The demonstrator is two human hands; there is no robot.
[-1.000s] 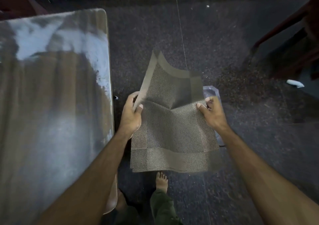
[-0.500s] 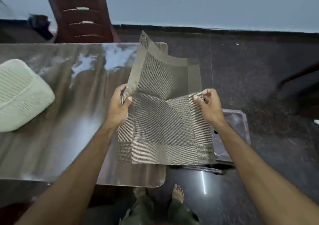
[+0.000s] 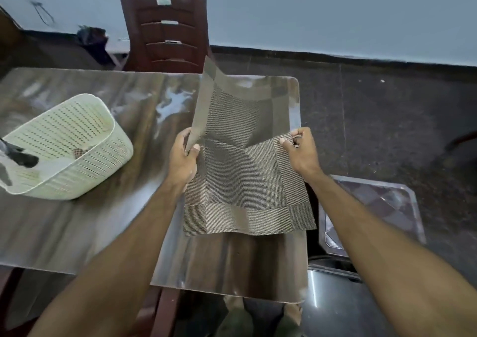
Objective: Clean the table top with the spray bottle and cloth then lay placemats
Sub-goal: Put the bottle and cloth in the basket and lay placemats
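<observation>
**Placemats held over the tabletop's right end, top mat being peeled off**

Placemats (image 3: 247, 179): woven brown stack, held in the air above the right end of the tabletop (image 3: 85, 223). Left hand (image 3: 183, 159) pinches the top mat's left edge, thumb on top; that mat's far half curls upward toward 12 o'clock. Right hand (image 3: 300, 149) pinches the stack's right edge. Several layers show at the near border.

Judgement: separating one mat to lay.
- Keep the right-hand pinch on the lower mats only.
- Lift the left edge clear, then lower flat, parallel to the tabletop edge.
- Surface looks glossy, possibly damp; expect sliding.

Perforated plastic basket (image 3: 67, 150) sits at 9 o'clock, well apart.
</observation>
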